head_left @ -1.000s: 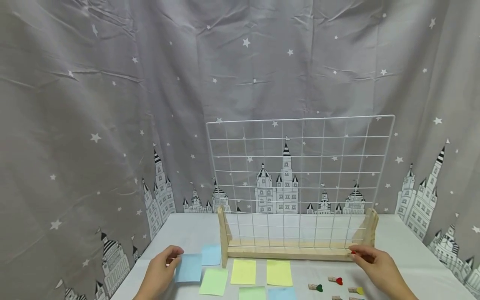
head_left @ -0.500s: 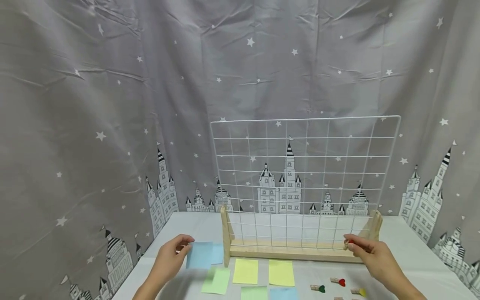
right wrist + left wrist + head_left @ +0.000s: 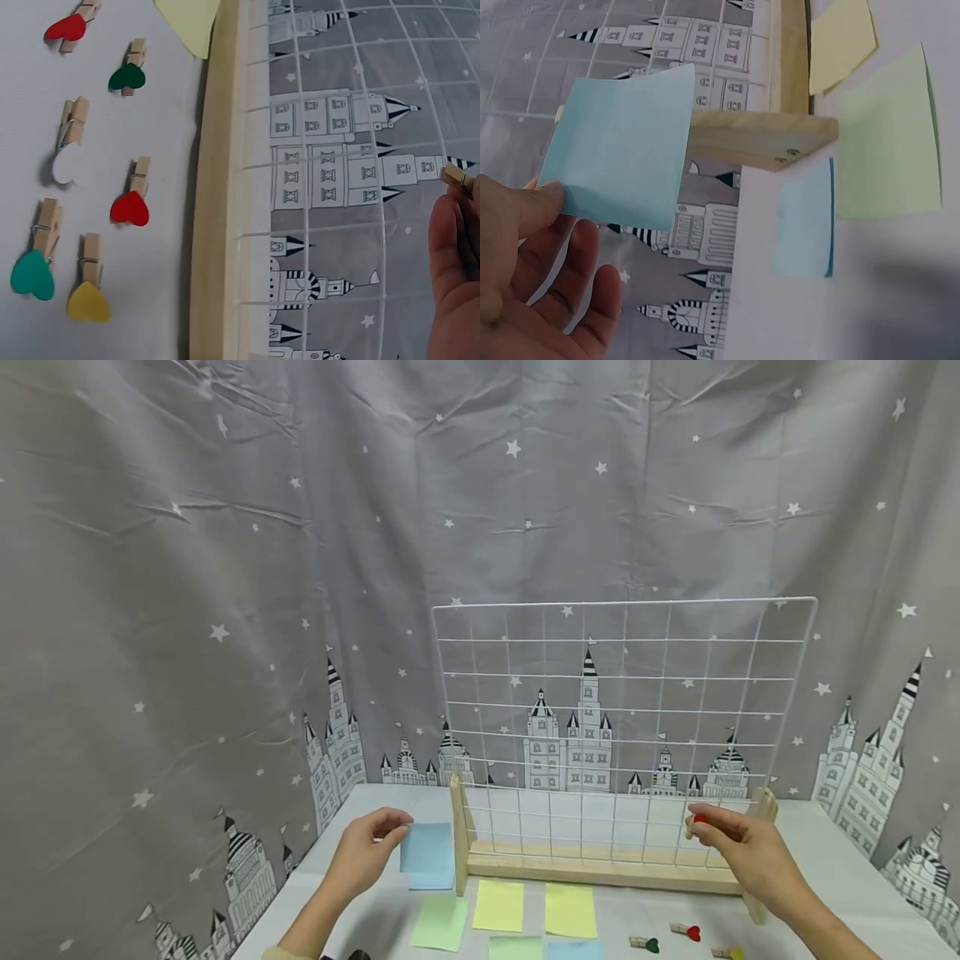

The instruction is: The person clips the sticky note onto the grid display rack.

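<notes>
My left hand [image 3: 367, 852] pinches a blue sticky note [image 3: 622, 150] at one edge between thumb and forefinger. The note is raised, close to the left wooden foot [image 3: 460, 835] of a white wire grid rack [image 3: 600, 866]. Another blue note [image 3: 804, 225] lies on the table below it, partly covered in the head view. My right hand [image 3: 753, 856] pinches a small wooden clothespin [image 3: 456, 177] with a red heart [image 3: 700, 818], in front of the grid's lower right part. Most of this clothespin is hidden by the fingers or cut off in the right wrist view.
Two yellow notes [image 3: 498, 906], two green notes [image 3: 439, 923] and a blue note [image 3: 575, 951] lie before the rack. Right of them are several heart clothespins, among them a green [image 3: 127, 77], a white [image 3: 67, 161] and a yellow one [image 3: 88, 301]. A grey curtain [image 3: 525, 485] hangs behind.
My left hand has lifted the blue note and carried it right, toward the rack's left foot. My right hand has raised the red-heart clothespin from the base's level. The head view has shifted slightly.
</notes>
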A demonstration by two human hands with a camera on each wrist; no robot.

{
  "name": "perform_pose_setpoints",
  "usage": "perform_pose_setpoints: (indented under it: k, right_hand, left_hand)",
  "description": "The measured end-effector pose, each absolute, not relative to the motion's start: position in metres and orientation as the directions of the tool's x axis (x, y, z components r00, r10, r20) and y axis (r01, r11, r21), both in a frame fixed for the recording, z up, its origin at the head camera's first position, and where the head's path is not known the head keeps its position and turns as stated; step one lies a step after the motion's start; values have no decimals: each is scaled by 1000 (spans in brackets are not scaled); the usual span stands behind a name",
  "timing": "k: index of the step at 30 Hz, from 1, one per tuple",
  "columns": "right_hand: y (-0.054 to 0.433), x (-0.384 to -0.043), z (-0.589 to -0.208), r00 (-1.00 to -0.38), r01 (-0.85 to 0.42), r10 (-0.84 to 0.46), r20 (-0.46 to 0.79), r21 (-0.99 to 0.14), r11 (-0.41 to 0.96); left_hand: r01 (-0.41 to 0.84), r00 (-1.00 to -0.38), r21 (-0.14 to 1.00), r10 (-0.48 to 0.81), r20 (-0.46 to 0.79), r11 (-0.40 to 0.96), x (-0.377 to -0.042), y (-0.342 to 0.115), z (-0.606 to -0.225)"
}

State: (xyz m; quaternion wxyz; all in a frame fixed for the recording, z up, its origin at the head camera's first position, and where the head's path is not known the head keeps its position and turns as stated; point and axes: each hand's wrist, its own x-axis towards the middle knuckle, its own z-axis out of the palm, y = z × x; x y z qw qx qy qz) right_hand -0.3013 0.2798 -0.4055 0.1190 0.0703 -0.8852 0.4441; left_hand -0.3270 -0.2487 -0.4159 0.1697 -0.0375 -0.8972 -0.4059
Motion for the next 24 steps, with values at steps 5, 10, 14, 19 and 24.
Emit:
perform_pose_setpoints:
  k: [5, 10, 14, 19, 24]
  right_hand:
    - [274, -301, -396, -961, -234, -28, 276, -753, 615]
    - [269, -301, -383, -955, -259, -43, 293, -755, 603]
    - [269, -301, -375, -942, -292, -48, 333, -737, 610]
    - [266, -302, -366, -925, -326, -56, 377, -706, 629]
    - [261, -302, -354, -899, -367, -75, 432, -645, 670]
  left_hand:
    - [235, -934, 716, -52, 354, 657, -326, -239, -407]
    - [273, -918, 712, -44, 393, 647, -328, -232, -397]
    - [307, -912, 719, -24, 410, 623, -330, -224, -389]
    - [312, -910, 711, -15, 414, 631, -331, -215, -380]
    - [341, -900, 698, 2, 437, 629, -334, -208, -370]
